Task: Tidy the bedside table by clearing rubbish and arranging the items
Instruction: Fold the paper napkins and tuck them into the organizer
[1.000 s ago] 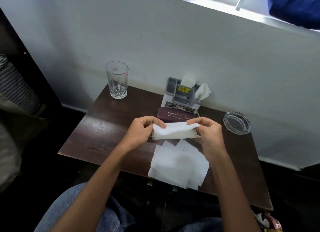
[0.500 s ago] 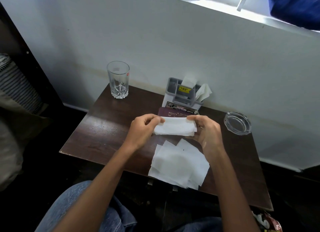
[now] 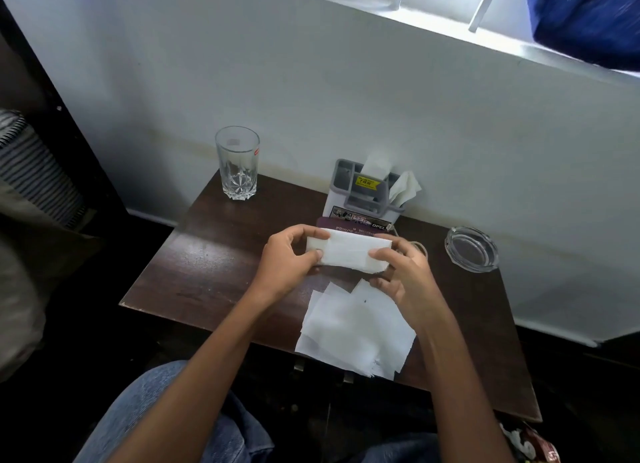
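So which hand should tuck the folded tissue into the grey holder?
Probably right: the right hand pinches the folded tissue nearest the grey holder and its tissue-stuffed corner; the left hand is farther.

Surroundings noted: white wall [image 3: 346, 82] behind, bright window ledge [image 3: 450, 30] with two pale bars [image 3: 485, 2] above, blue cloth [image 3: 588, 19] upper right, striped fabric [image 3: 31, 165] beside dark post [image 3: 69, 133] at left, printed packet [image 3: 530, 445] lower right.
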A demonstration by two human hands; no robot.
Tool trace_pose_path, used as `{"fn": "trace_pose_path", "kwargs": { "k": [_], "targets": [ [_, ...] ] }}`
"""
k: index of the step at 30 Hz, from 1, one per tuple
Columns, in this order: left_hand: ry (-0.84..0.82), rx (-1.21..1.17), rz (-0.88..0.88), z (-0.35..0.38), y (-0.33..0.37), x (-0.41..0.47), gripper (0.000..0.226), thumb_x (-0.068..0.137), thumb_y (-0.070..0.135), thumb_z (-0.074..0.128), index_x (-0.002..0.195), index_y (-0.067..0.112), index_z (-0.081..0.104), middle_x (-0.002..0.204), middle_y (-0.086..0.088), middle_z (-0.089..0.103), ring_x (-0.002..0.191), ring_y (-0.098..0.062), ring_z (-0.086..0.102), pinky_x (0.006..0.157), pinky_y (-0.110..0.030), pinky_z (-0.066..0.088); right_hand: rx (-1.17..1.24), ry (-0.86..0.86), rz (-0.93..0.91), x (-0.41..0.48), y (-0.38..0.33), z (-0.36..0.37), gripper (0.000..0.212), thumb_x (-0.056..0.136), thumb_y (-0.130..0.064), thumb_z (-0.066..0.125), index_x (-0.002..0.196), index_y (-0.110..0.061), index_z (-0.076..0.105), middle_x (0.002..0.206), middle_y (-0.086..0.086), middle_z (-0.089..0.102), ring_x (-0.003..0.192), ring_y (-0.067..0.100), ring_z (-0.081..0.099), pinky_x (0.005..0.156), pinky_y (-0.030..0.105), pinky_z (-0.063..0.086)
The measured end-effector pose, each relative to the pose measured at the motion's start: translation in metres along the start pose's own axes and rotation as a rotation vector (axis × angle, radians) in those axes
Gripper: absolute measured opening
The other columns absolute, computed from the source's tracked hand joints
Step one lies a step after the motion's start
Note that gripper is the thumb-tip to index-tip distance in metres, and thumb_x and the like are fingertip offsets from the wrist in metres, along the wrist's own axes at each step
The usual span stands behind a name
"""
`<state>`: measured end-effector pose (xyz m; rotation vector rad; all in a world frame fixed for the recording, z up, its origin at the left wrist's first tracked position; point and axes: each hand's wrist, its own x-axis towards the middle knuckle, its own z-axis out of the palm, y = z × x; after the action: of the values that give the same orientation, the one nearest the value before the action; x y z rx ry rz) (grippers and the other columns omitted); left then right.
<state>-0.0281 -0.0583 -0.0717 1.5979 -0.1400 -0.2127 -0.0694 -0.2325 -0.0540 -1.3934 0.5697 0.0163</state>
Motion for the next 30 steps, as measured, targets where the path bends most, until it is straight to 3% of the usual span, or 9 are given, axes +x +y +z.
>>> {"fn": "trace_pose_path", "kwargs": {
  "k": [3,8,11,14,17,23,25,27,30],
  "targets": [
    [0.001,0.003,0.0,0.0,-0.002,0.002,0.037,0.081,-0.01,0.058,0.082,0.025,0.067,0.101,-0.009,0.063,0.077,-0.012,0.062,0.06,-0.024,0.058,-0.012,0.029,-0.003,-0.001,0.001,0.0,0.021,0.077,0.005,0.066,0.092,-0.009,0.062,0.102,0.015,0.066,0.091,0.029,0.063,0.069,0.033,0.053],
    [0.058,0.024,0.024,-0.001,-0.003,0.003,0.041,0.082,-0.008,0.059,0.08,0.031,0.068,0.099,-0.007,0.067,0.074,-0.013,0.065,0.063,-0.025,0.058,0.069,0.078,-0.036,-0.004,-0.002,-0.001,0.022,0.077,0.011,0.065,0.09,-0.007,0.061,0.091,0.009,0.068,0.083,0.023,0.065,0.053,0.019,0.052],
    [0.079,0.002,0.041,-0.001,-0.001,0.003,0.042,0.082,-0.009,0.058,0.082,0.032,0.067,0.096,-0.002,0.068,0.082,-0.013,0.066,0.064,-0.023,0.057,-0.023,0.138,-0.102,-0.001,-0.012,0.0,0.021,0.077,0.012,0.064,0.087,-0.006,0.062,0.087,0.01,0.067,0.077,0.021,0.064,0.058,0.022,0.053],
    [0.133,-0.069,0.011,-0.003,0.001,0.003,0.04,0.083,-0.006,0.055,0.089,0.032,0.065,0.094,0.005,0.07,0.09,-0.012,0.066,0.066,-0.024,0.056,-0.091,0.227,-0.226,0.01,-0.038,0.005,0.021,0.077,0.015,0.06,0.081,-0.006,0.061,0.078,0.01,0.064,0.061,0.015,0.058,0.047,0.015,0.048],
    [0.19,-0.178,-0.104,-0.006,0.002,0.004,0.034,0.088,-0.002,0.049,0.096,0.028,0.061,0.097,0.006,0.069,0.089,-0.013,0.065,0.07,-0.028,0.054,-0.226,0.365,-0.35,0.041,-0.077,0.011,0.022,0.074,0.013,0.06,0.085,-0.005,0.059,0.081,0.01,0.063,0.06,0.015,0.057,0.042,0.015,0.046],
    [0.164,-0.268,-0.246,-0.008,0.005,0.005,0.026,0.092,0.0,0.043,0.099,0.019,0.061,0.092,0.003,0.07,0.079,-0.013,0.064,0.072,-0.028,0.052,-0.511,0.559,-0.424,0.1,-0.12,0.035,0.017,0.065,0.002,0.057,0.071,-0.014,0.057,0.074,0.007,0.061,0.088,0.035,0.065,0.075,0.046,0.057],
    [0.166,-0.28,-0.262,-0.009,0.005,0.005,0.027,0.091,0.001,0.043,0.093,0.021,0.061,0.091,0.003,0.07,0.077,-0.012,0.064,0.07,-0.027,0.051,-0.577,0.556,-0.404,0.109,-0.12,0.044,0.018,0.068,0.002,0.056,0.076,-0.015,0.057,0.088,0.013,0.063,0.091,0.036,0.065,0.077,0.046,0.057],
    [0.163,-0.293,-0.278,-0.009,0.007,0.005,0.028,0.091,0.001,0.043,0.091,0.023,0.061,0.09,0.003,0.069,0.077,-0.011,0.063,0.069,-0.026,0.05,-0.652,0.545,-0.387,0.114,-0.117,0.054,0.026,0.072,0.002,0.055,0.094,-0.013,0.06,0.102,0.016,0.062,0.091,0.035,0.064,0.078,0.047,0.056],
    [0.141,-0.302,-0.303,-0.008,0.009,0.004,0.026,0.092,0.003,0.042,0.093,0.022,0.06,0.093,0.003,0.069,0.08,-0.011,0.064,0.073,-0.026,0.05,-0.739,0.485,-0.422,0.119,-0.108,0.072,0.041,0.075,0.006,0.054,0.113,-0.01,0.054,0.105,0.015,0.061,0.091,0.031,0.063,0.08,0.047,0.055]
  ]
}}
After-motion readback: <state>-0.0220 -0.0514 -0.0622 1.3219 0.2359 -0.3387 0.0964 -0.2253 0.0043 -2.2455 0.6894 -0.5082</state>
